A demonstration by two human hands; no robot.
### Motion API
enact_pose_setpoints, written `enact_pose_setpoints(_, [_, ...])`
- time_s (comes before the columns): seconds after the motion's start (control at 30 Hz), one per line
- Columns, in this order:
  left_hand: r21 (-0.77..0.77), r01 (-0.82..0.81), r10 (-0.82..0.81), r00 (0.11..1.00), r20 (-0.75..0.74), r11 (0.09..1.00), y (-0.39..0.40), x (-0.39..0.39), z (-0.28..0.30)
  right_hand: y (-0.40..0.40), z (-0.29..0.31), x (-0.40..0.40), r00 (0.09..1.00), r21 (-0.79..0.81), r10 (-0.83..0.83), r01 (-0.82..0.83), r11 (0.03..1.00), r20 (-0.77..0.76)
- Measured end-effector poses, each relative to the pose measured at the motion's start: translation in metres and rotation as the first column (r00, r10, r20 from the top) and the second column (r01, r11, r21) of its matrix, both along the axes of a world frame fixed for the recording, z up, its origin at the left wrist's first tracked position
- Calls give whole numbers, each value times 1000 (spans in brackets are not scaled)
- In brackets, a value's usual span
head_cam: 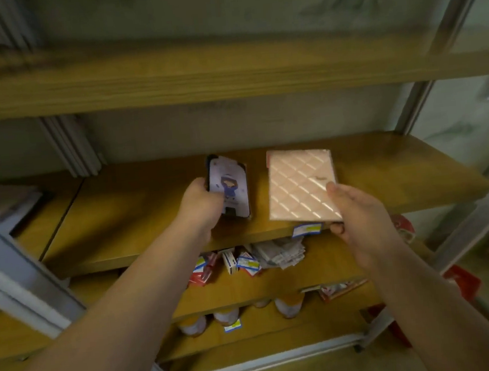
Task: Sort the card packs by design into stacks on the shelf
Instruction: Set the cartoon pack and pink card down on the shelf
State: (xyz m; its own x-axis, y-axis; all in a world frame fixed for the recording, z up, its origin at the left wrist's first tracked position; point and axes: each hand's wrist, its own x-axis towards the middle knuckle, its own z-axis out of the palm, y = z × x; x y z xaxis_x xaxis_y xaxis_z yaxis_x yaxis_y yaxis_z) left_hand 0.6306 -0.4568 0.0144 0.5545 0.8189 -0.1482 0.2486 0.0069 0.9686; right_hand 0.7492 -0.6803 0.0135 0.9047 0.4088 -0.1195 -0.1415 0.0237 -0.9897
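On the middle wooden shelf (139,212) my left hand (201,207) grips a dark-edged card pack with a pale cartoon figure (231,183) by its left side. The pack lies on or just above the board; I cannot tell which. To its right my right hand (355,220) holds a larger pink quilted pack (299,183) by its near right corner, thumb on top and fingers underneath. That pack's far part lies over the shelf and its near edge reaches the shelf front.
The shelf below holds a heap of small red, blue and white packs (238,262) and pale wrapped ones (281,251). Jars (225,317) stand on the lowest shelf. Grey metal uprights (24,281) frame the rack. A flat item (5,203) lies at far left.
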Motion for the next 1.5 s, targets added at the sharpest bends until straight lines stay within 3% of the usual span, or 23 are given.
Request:
enact_pose_setpoints(0.13, [171, 19, 15, 981, -192, 985, 7, 35, 0, 3, -7, 30, 998, 48, 49, -47, 998, -30])
enact_pose_setpoints(0.27, [449, 132, 124, 858, -498, 884, 14, 49, -1, 5, -14, 51, 995, 20, 96, -97, 995, 19])
enact_pose_setpoints(0.37, [487, 156, 184, 794, -580, 859, 14, 49, -5, 8, -18, 66, 989, -54, 136, -133, 990, 62])
enact_pose_setpoints(0.57, [601, 107, 289, 801, -524, 792, -1, 39, -15, 27, -24, 98, 973, -209, 196, -168, 963, 119])
enact_pose_setpoints(0.77, [655, 48, 276, 882, -383, 754, -7, 22, -19, 46, -19, 125, 907, -349, 236, -109, 931, 348])
enact_pose_setpoints(0.97, [667, 20, 288, 892, -349, 745, -12, 0, -15, 45, -23, 135, 835, -578, 357, -58, 814, 418])
enact_pose_setpoints(1.13, [691, 36, 294, 888, -353, 722, -15, -15, -8, 36, -18, 122, 764, -699, 401, 90, 709, 505])
enact_pose_setpoints(1.23, [716, 71, 297, 878, -375, 694, -16, -29, -5, 35, -13, 103, 652, -665, 420, 176, 726, 631])
enact_pose_setpoints(1.5, [786, 193, 328, 831, -449, 588, -13, -95, 5, 76, 4, -1, 442, -509, 491, -85, 856, 751])
